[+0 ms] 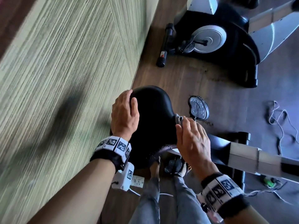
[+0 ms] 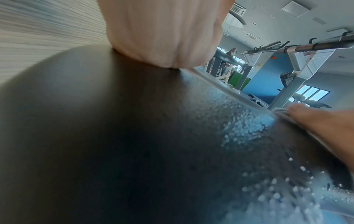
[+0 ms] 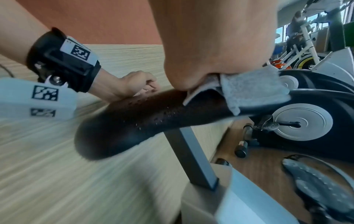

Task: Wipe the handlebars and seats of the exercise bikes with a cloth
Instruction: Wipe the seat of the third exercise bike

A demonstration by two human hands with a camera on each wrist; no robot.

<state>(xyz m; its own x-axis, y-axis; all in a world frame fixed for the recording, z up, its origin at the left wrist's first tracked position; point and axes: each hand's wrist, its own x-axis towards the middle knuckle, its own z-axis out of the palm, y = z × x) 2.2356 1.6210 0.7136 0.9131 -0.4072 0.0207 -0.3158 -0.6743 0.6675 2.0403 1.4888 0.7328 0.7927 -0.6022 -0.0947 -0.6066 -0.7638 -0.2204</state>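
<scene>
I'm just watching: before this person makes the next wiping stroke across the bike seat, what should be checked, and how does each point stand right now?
1. Cloth in hand: ok. The right hand presses the grey cloth down.
2. Cloth on the seat: ok, at its narrow front end.
3. Seat steadied: ok. The left hand rests on the wide rear part.
4. Moisture to wipe: ok. Droplets bead on the seat near the cloth.
5. Stroke path free: not ok. The left hand covers part of the surface and would likely need to shift.
6. Whole seat already clean: cannot tell; the pictures are blurred and the far side is hidden.
</scene>
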